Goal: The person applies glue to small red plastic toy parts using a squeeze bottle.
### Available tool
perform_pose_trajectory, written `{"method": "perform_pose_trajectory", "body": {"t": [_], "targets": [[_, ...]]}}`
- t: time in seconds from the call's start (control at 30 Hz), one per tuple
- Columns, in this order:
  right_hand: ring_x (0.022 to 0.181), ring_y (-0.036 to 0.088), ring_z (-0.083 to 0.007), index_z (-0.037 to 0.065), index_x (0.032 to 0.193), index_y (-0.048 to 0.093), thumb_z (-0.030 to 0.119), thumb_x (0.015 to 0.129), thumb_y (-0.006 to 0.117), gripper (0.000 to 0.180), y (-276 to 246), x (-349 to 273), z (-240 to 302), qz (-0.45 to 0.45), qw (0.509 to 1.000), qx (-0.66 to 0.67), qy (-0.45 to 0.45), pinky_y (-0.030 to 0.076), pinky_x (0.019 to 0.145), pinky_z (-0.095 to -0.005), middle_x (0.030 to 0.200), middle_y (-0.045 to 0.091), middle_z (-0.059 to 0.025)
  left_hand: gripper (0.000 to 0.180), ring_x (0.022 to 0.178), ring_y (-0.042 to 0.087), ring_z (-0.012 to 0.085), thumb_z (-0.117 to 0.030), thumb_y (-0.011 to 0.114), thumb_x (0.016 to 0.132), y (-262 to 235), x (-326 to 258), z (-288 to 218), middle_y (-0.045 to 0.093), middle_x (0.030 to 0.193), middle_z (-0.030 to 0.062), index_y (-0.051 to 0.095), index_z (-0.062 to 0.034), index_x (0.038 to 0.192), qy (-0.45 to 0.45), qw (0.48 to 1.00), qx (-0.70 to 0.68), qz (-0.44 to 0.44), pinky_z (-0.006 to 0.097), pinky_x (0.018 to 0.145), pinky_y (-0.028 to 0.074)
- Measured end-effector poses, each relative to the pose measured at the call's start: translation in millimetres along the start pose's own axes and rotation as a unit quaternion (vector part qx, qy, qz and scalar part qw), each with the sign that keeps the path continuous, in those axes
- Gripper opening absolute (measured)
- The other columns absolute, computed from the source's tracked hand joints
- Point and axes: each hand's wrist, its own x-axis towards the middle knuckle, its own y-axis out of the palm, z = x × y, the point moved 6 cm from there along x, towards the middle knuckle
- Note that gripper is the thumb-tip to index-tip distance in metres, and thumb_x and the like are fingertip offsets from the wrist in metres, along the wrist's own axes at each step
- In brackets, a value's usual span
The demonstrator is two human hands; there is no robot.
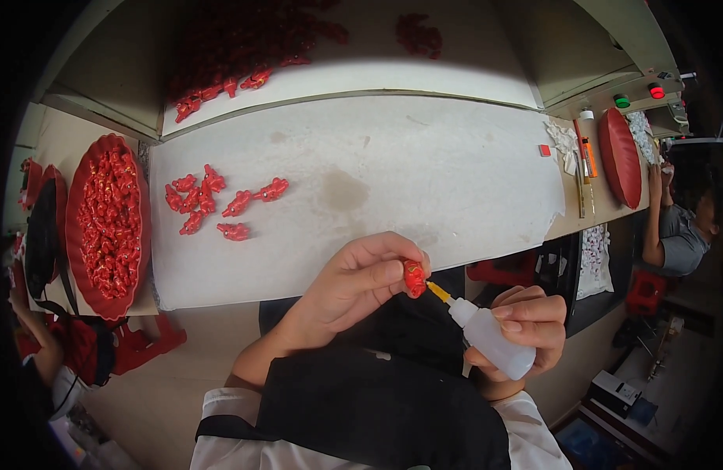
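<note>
Small red plastic figure [414, 278] pinched in left hand [354, 286]; right hand [526, 325] grips one white squeeze bottle [491, 337]. Far left, red scalloped tray [75, 235] heaped with figures; about nine loose figures [209, 202] on white table [393, 172].

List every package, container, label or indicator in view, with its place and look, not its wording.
Squeeze bottle: in the right hand, translucent white, yellow nozzle.
Red tray: left of the table, oval, full of red pieces.
Red tray: far right, oval.
Indicator lights: upper right panel, one green, one red.
</note>
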Motion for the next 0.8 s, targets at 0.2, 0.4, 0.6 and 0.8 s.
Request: {"method": "perform_pose_trajectory", "body": {"t": [0.2,0.4,0.6,0.8], "targets": [[0.07,0.055,-0.0153,0.004,0.091,0.047,0.007,0.058,0.077,0.045,-13,13,-9,-0.047,0.995,0.08,0.028,0.046,0.06,-0.0234,0.092,0.05,-0.0132,0.018,0.086,0.052,0.0135,-0.007,0.05,0.084,1,1,-3,0.055,0.097,0.0105,0.053,-0.0018,0.101,0.004,0.998,-0.05,0.038,0.025,0.075,0.043],[0.081,0.054,-0.0178,0.001,0.093,0.044,-0.005,0.067,0.063,0.032,3,68,-72,0.003,0.988,0.073,0.135,0.048,0.065,-0.0255,0.092,0.049,-0.0115,0.018,0.082,0.053,0.014,-0.006,0.05,0.083,-7,-6,-11,0.053,0.098,0.0116,0.052,-0.0023,0.101,0.014,0.997,-0.072,0.034,0.025,0.073,0.043],[0.08,0.054,-0.0133,0.0,0.097,0.047,0.004,0.073,0.06,0.027,37,143,-169,0.031,0.971,0.079,0.222,0.047,0.061,-0.0227,0.088,0.052,-0.0082,0.015,0.081,0.053,0.0149,-0.004,0.049,0.083,-7,-18,-25,0.052,0.095,0.0118,0.052,-0.0035,0.098,0.042,0.996,-0.068,0.028,0.024,0.072,0.044],[0.079,0.055,-0.0311,0.001,0.084,0.053,0.018,0.078,0.053,0.018,74,208,-237,0.136,0.95,-0.26,0.105,0.044,0.07,-0.0369,0.086,0.057,-0.0145,0.014,0.083,0.052,0.0146,-0.004,0.05,0.083,-21,-20,-34,0.052,0.095,0.011,0.053,-0.0044,0.096,0.059,0.996,-0.066,-0.007,0.025,0.073,0.042]]}}
